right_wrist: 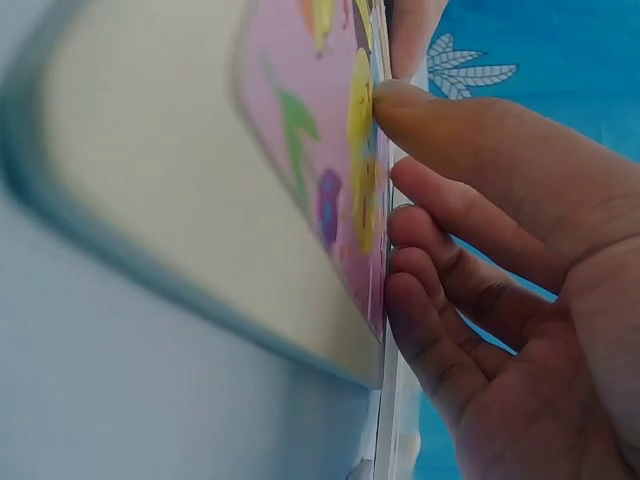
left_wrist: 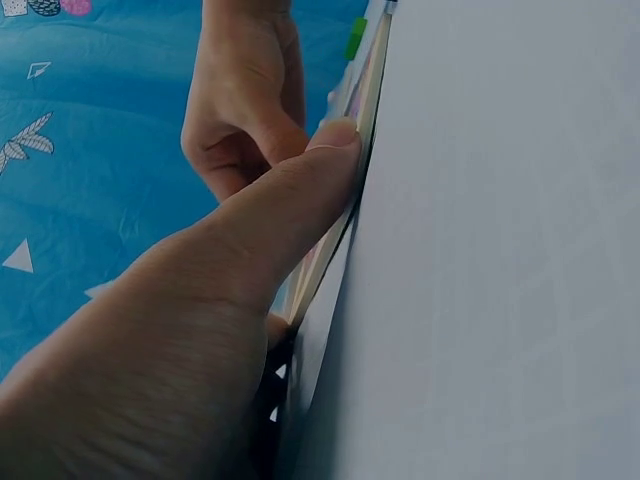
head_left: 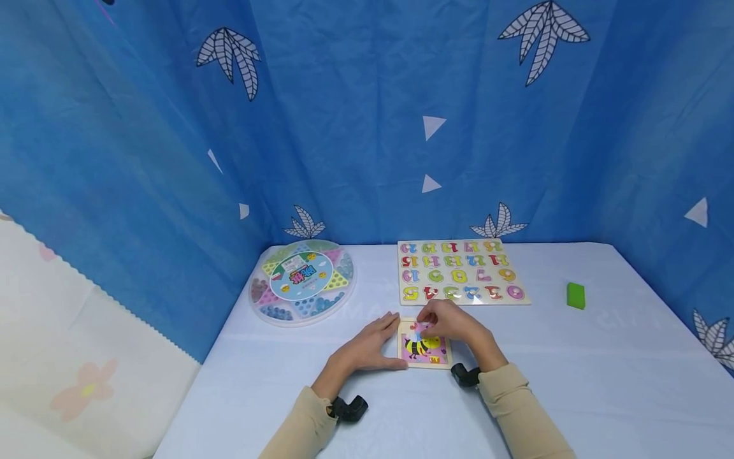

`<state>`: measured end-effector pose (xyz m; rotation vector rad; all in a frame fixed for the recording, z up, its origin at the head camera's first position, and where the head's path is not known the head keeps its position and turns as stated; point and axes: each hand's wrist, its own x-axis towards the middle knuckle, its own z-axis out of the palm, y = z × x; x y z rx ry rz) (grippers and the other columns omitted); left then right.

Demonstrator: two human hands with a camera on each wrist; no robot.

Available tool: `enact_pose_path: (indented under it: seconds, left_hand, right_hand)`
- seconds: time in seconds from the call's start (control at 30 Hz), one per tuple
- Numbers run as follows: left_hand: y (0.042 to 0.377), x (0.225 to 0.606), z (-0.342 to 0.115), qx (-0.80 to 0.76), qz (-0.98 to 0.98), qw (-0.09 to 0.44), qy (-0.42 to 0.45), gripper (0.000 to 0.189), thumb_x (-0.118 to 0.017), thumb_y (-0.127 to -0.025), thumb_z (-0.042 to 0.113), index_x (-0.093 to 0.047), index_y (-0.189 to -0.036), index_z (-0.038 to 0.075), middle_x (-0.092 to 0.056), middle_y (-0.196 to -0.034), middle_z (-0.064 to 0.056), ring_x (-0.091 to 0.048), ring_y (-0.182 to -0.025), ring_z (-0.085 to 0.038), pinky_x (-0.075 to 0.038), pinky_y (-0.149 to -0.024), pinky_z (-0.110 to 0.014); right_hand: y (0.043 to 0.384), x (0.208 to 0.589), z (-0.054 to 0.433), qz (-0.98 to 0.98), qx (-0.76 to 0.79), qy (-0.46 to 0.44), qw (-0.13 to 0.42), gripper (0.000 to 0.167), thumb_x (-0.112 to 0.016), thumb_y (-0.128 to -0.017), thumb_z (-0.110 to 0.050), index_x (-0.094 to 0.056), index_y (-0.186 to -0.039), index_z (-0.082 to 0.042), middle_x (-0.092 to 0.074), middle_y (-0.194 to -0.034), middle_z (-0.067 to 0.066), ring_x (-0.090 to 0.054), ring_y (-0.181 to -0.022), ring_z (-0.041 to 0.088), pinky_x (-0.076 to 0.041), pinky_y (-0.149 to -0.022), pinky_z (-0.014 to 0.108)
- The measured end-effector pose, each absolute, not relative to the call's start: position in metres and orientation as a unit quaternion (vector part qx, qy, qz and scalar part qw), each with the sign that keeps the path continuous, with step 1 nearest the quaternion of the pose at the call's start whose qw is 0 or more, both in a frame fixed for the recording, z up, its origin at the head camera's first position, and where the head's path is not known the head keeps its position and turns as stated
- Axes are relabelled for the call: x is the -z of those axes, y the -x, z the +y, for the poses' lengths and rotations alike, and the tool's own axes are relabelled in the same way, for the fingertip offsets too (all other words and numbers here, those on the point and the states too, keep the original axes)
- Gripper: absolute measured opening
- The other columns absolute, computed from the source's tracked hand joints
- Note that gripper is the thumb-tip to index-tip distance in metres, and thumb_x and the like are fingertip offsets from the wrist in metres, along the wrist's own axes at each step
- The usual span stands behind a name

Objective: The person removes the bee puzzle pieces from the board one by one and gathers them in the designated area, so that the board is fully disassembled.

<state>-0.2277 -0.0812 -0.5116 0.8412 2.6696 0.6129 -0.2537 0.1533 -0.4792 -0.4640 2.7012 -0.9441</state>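
A small wooden jigsaw puzzle (head_left: 408, 361) with a yellow-and-black bee on pink lies on the table before me. My left hand (head_left: 374, 344) spans its left side, the thumb at the near edge and the fingers by the far left corner. Over the upper part of the picture, my right hand (head_left: 450, 320) has its fingers curled down, thumb and fingertips at a puzzle piece that they mostly hide. In the right wrist view the thumb (right_wrist: 440, 115) touches the yellow part of the picture. The left thumb (left_wrist: 320, 160) rests against the frame's edge in the left wrist view.
Behind the puzzle lies a wooden number board (head_left: 453, 301) with coloured numerals. A round clear case (head_left: 302, 277) of coloured beads stands at the back left. One green block (head_left: 576, 296) lies to the right. Blue curtains (head_left: 367, 127) enclose the white table (head_left: 550, 382).
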Motion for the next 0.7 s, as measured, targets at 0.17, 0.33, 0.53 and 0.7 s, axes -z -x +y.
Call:
enact_pose_path:
  seconds: [0.17, 0.33, 0.53, 0.7]
  left_hand:
    - [0.2286, 0.5104, -0.0814, -0.215, 0.923, 0.137, -0.289, 0.104, -0.065, -0.078, 0.07, -0.02, -0.157, 0.019, -0.017, -0.165, 0.0, -0.016, -0.153, -0.021, -0.028, -0.12, -0.045]
    - [0.2292, 0.5116, -0.0812, -0.216, 0.922, 0.136, -0.291, 0.104, -0.064, -0.078, 0.07, -0.02, -0.157, 0.019, -0.016, -0.165, 0.0, -0.016, -0.153, -0.02, -0.028, -0.12, -0.045]
    - [0.2281, 0.5134, -0.08, -0.214, 0.922, 0.134, -0.293, 0.105, -0.065, -0.077, 0.071, -0.021, -0.156, 0.019, -0.017, -0.165, 0.001, -0.017, -0.152, -0.02, -0.029, -0.12, -0.044]
    - [0.2287, 0.5117, -0.0798, -0.209, 0.924, 0.131, -0.292, 0.104, -0.065, -0.077, 0.071, -0.021, -0.156, 0.019, -0.017, -0.165, 0.0, -0.016, -0.152, -0.02, -0.029, -0.12, -0.044]
  right_hand:
    - [0.2559, 0.4793, 0.1532, 0.926, 0.321, 0.159, 0.118, 0.021, -0.084, -0.075, -0.017, -0.073, -0.093, -0.015, -0.063, -0.086, -0.005, -0.054, -0.08, 0.013, -0.052, -0.077, 0.026]
    - [0.2568, 0.4809, 0.1561, 0.925, 0.323, 0.164, 0.116, 0.02, -0.084, -0.076, -0.019, -0.075, -0.094, -0.016, -0.064, -0.087, -0.005, -0.054, -0.08, 0.012, -0.052, -0.077, 0.026]
    - [0.2553, 0.4844, 0.1602, 0.922, 0.328, 0.17, 0.117, 0.02, -0.083, -0.076, -0.019, -0.077, -0.095, -0.015, -0.065, -0.089, -0.006, -0.054, -0.081, 0.012, -0.05, -0.075, 0.025]
    - [0.257, 0.4827, 0.1596, 0.921, 0.331, 0.164, 0.122, 0.019, -0.083, -0.077, -0.019, -0.077, -0.094, -0.017, -0.065, -0.088, -0.006, -0.055, -0.081, 0.012, -0.05, -0.075, 0.025]
